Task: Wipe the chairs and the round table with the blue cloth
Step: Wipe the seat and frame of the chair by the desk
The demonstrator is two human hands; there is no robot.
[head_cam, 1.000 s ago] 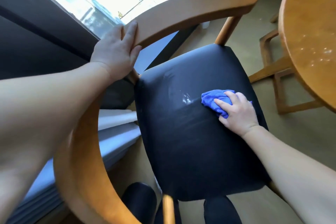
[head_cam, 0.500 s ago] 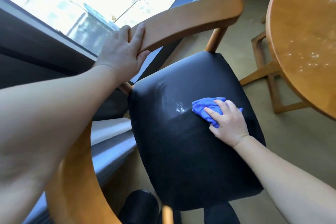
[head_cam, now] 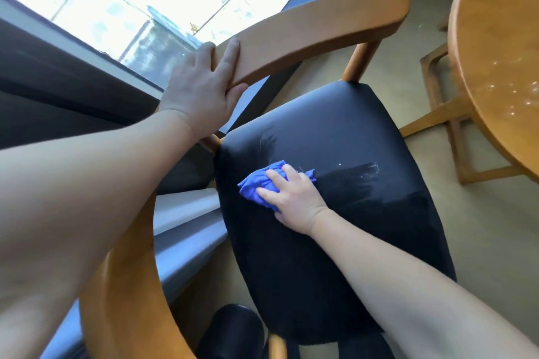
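R hand (head_cam: 294,198) on blue cloth (head_cam: 256,183), mid-frame, on chair seat (head_cam: 335,131).
R fingers flat and spread, pressing bunched cloth onto black seat, left-centre; wet streak (head_cam: 350,178) just right of it. L hand (head_cam: 198,90) clamped on chair rail (head_cam: 320,20), thumb under, upper centre. Round bench (head_cam: 501,52) at right edge.

One chair (head_cam: 306,35); one round table (head_cam: 501,52); one blue cloth (head_cam: 256,183); one left hand (head_cam: 201,87); one right hand (head_cam: 294,198)
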